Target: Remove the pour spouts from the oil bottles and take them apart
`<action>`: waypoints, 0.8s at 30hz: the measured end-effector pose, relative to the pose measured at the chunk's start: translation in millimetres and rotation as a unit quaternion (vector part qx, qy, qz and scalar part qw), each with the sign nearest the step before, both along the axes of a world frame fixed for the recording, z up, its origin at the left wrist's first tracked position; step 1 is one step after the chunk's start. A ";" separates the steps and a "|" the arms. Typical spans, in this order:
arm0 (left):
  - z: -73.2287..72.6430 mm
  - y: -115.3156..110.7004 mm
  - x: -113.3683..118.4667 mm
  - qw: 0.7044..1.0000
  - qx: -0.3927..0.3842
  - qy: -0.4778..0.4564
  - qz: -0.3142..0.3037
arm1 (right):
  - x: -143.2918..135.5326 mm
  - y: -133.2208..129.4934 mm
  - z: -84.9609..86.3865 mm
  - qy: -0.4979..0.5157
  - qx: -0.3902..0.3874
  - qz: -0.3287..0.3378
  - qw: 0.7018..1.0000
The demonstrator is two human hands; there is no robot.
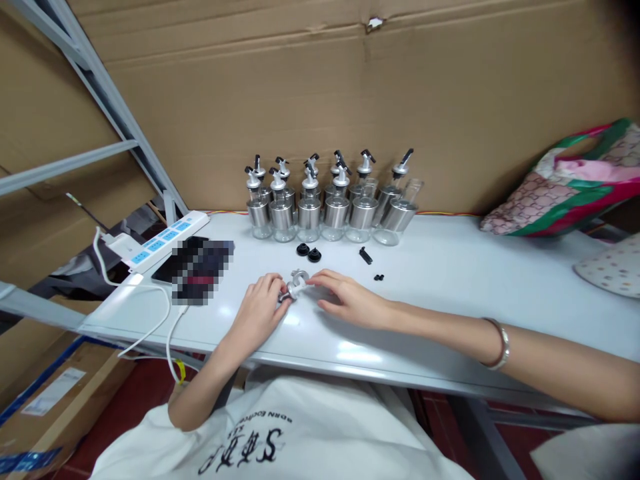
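Gripping the silver spout parts [297,284] near the front edge of the pale table [450,273], the left hand [260,307] had its thumb and fingers clamped on their near end. The right hand [350,300] reached in from the other side, its fingertips at the parts, with the thumb spread apart from the index finger. Beyond the hands lay 2 black discs [315,255], a black lever [366,255] and some small black pieces [379,277]. Behind them stood 12 glass bottles [336,213] with metal sleeves, 2 of these without spouts, at the right end of the front row.
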State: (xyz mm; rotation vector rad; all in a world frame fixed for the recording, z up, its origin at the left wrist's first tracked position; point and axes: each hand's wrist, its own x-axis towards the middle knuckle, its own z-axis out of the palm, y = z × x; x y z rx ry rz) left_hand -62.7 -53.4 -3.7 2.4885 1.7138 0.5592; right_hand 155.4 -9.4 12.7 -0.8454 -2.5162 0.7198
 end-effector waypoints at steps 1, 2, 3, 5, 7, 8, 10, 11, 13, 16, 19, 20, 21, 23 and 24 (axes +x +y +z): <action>-0.1 0.1 -0.1 1.000 -0.001 0.002 -0.004 | -0.3 -0.1 -0.1 0.004 0.002 0.003 1.000; -0.2 0.2 -0.1 1.000 -0.002 0.002 -0.007 | -0.8 -0.1 -0.3 0.008 0.002 0.003 1.000; -0.1 0.2 -0.1 1.000 -0.004 0.001 -0.010 | -1.5 0.0 -0.7 0.013 0.000 0.001 1.000; 0.1 0.1 0.1 1.000 -0.009 -0.002 -0.020 | -3.3 0.7 -1.9 0.022 -0.003 -0.005 1.000; 0.5 -0.3 0.2 1.000 -0.013 -0.002 -0.027 | -5.0 1.7 -3.2 0.028 -0.002 -0.006 1.000; 0.7 -0.6 0.2 0.999 -0.015 0.000 -0.030 | -5.8 2.2 -3.7 0.029 0.000 -0.001 1.000; 0.9 -1.0 0.1 0.999 -0.018 0.008 -0.029 | -6.9 3.1 -4.2 0.030 0.005 0.014 0.999; 0.9 -1.1 0.0 0.999 -0.018 0.010 -0.028 | -7.3 3.3 -4.1 0.030 0.007 0.020 0.999; 0.4 -1.1 -0.2 0.999 -0.018 0.011 -0.027 | -7.8 3.4 -3.5 0.028 0.008 0.027 0.999; -0.9 -0.9 -0.4 0.999 -0.007 0.001 -0.033 | -8.4 2.8 -2.3 0.022 0.005 0.027 0.999; -1.4 -0.7 -0.5 0.999 -0.004 -0.007 -0.042 | -8.9 2.3 -1.9 0.021 0.004 0.026 0.999; -1.1 -0.7 -0.4 0.999 -0.007 -0.006 -0.042 | -9.2 2.3 -1.9 0.023 0.005 0.024 0.999; -0.6 -0.8 -0.2 0.999 -0.011 -0.003 -0.040 | -9.5 2.3 -2.0 0.025 0.008 0.022 0.999; 0.9 -1.0 0.3 0.999 -0.016 0.005 -0.034 | -10.2 2.5 -2.3 0.029 0.015 0.017 0.999; 1.7 -1.2 0.6 0.999 -0.017 0.010 -0.031 | -10.6 2.7 -2.5 0.031 0.018 0.015 0.999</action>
